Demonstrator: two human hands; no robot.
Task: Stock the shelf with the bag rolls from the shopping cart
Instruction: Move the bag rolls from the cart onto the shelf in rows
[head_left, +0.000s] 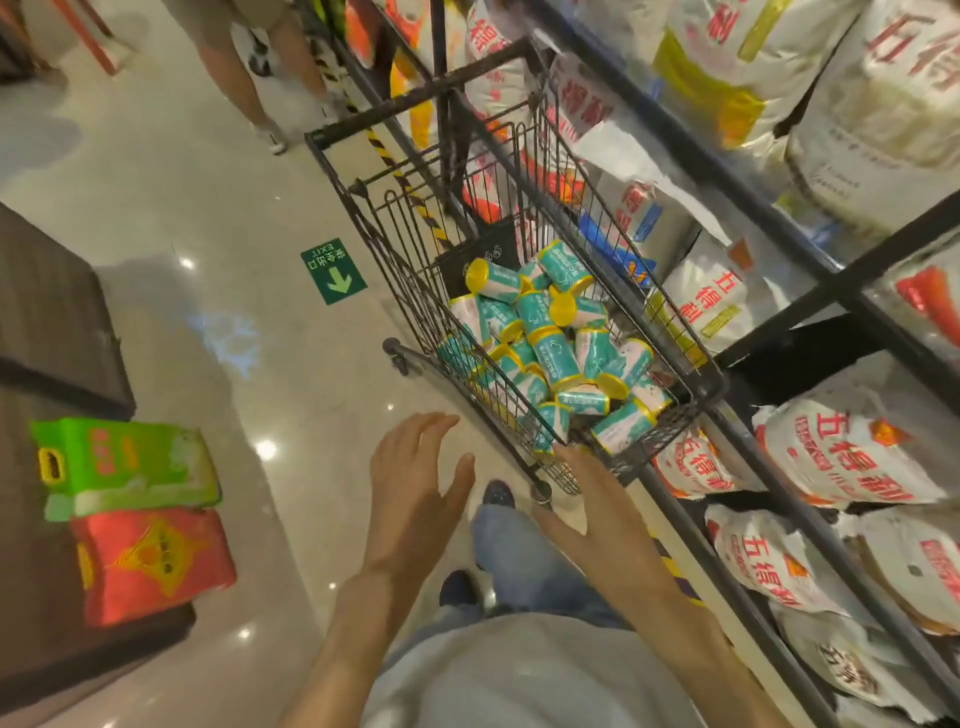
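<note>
A: Head view: rolls (550, 353) heaped in cart (363, 218), none lifted yet?
B: None. Left hand (415, 483) spread, empty; right hand (587, 499) straight-fingered, empty, at cart's near rim. Shelf (810, 249) beside, crammed with sacks (841, 457). Barely begun, apparently.

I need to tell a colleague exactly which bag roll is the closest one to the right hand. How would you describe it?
Start at the black wire shopping cart beside the shelf. Go to its near corner, where the right hand reaches the rim. The bag roll lies on its side just above the fingertips, teal and white, its yellow cap pointing away toward the pile of bag rolls.
</note>
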